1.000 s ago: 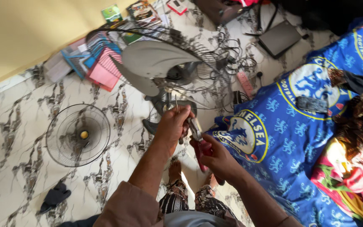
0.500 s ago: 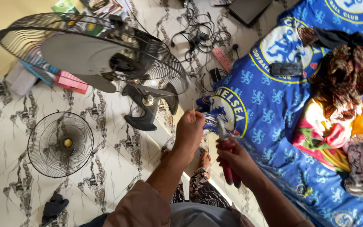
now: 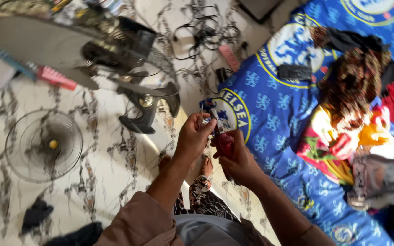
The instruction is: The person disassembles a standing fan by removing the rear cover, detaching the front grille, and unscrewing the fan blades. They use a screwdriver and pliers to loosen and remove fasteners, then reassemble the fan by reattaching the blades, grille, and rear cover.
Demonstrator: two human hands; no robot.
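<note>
Your left hand [image 3: 196,136] is pinching something thin and metallic, a wire I think, though the view's too blurry to be sure. Your right hand [image 3: 235,157] is wrapped around red-handled pliers [image 3: 223,139], their nose right at that pinched bit, mid-frame. The fan [image 3: 92,50] sits upper left with blades exposed, and its front grille [image 3: 43,146] lies flat on the marble floor [image 3: 110,173] at the left. So it's stripped down, nothing reassembled yet.
</note>
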